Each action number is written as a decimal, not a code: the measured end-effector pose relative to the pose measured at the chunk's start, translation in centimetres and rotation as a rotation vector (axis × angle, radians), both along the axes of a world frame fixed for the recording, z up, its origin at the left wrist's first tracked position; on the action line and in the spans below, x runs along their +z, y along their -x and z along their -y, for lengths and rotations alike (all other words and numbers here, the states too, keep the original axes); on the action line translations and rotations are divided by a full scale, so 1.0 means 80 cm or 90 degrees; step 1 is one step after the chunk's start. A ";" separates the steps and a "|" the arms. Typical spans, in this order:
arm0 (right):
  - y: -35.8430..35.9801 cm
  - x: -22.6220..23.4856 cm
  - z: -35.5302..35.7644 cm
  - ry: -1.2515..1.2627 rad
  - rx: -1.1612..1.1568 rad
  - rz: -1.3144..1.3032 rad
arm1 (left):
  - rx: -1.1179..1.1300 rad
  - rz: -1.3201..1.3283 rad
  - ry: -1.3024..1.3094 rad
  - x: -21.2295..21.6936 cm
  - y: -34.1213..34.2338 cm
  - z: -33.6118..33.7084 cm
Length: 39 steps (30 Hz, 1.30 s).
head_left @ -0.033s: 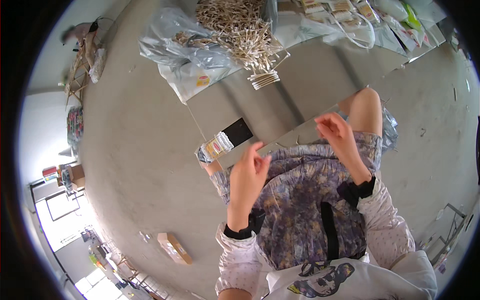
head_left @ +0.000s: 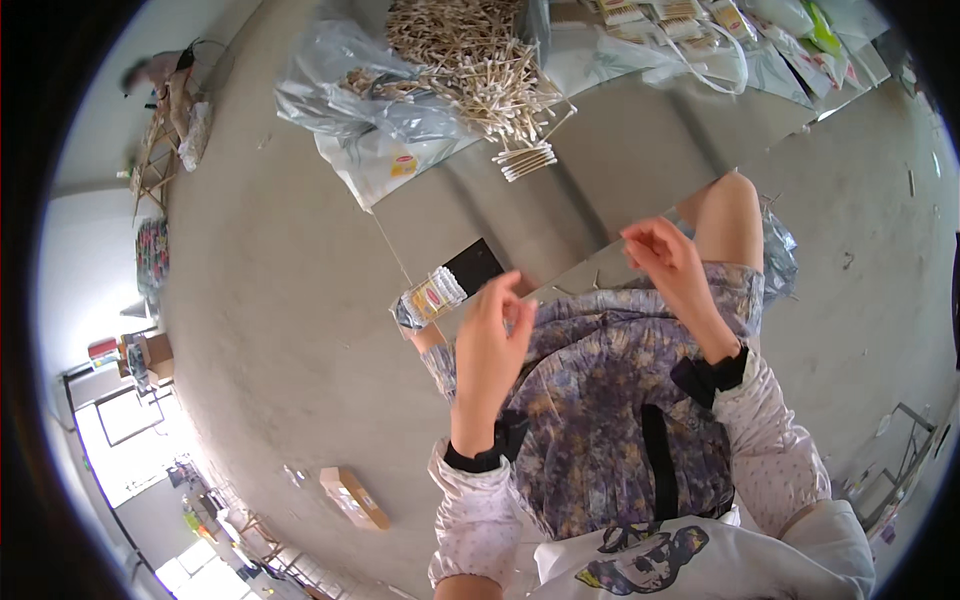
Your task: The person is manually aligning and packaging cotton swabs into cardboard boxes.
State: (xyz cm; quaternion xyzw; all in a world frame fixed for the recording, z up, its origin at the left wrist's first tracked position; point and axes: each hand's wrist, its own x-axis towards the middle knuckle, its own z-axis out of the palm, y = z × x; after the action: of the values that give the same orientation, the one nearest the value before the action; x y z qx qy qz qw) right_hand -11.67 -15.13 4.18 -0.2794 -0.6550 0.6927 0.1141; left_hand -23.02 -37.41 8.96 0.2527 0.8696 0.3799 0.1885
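left hand point(head_left: 492, 335) fingers curled, contents unclear | right hand point(head_left: 668, 255) pinched, grip unclear, at 2 o'clock of left | swab pile point(head_left: 480, 60) at 12 o'clock, within reach | packet point(head_left: 432, 297) just beside left hand

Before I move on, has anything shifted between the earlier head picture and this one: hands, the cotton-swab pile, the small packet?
Nothing visibly changed. The left hand and right hand are raised over the lap as before, and the pile of white-tipped cotton swabs and the small clear plastic packet lie where they were.
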 end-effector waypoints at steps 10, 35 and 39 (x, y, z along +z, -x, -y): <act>0.054 -0.016 -0.019 -0.214 0.013 -0.033 | -0.151 -0.439 0.103 -0.070 0.102 -0.143; 0.100 -0.059 -0.001 -0.591 0.065 -0.176 | 0.010 -0.195 0.057 -0.082 0.142 -0.190; 0.100 -0.055 -0.005 -0.582 0.060 -0.165 | 0.052 -0.246 0.166 -0.095 0.140 -0.206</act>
State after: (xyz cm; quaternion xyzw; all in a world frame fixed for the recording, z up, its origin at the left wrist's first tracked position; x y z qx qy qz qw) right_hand -19.63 -14.70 -0.25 -0.0822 -0.8850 0.3670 0.2744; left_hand -34.20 -20.92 1.35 0.2592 0.9406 0.2164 0.0340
